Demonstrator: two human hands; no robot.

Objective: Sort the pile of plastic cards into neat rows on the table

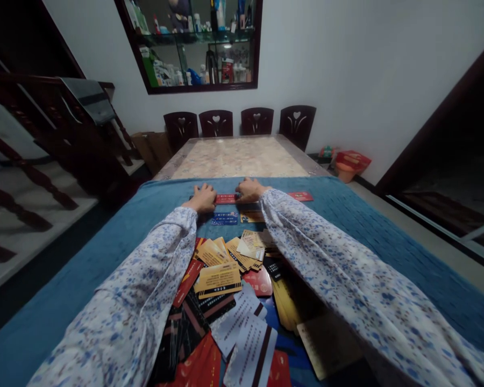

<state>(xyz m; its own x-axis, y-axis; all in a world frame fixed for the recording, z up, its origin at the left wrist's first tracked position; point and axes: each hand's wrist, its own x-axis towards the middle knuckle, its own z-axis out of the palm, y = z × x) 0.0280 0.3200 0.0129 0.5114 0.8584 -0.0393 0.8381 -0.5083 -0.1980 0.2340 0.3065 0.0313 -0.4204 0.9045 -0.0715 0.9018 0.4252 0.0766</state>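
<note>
A red card [226,199] lies flat on the blue cloth, between my two hands near the cloth's far edge. My left hand [204,199], fingers bent, is closed at its left end. At the right end, my right hand [249,190] grips it with curled fingers; the fingertips are partly hidden. Just nearer to me are a blue card [225,219] and a yellow card [251,216], the latter partly behind my right sleeve. Another red card [301,196] rests to the right, beyond that forearm.
A loose heap of cards lies between my forearms, with gold cards [218,280], silver cards [252,349], black cards [191,317] and red ones overlapping. Blue cloth [105,290] covers the near table [234,156]. Several dark chairs [257,121] stand at its far end.
</note>
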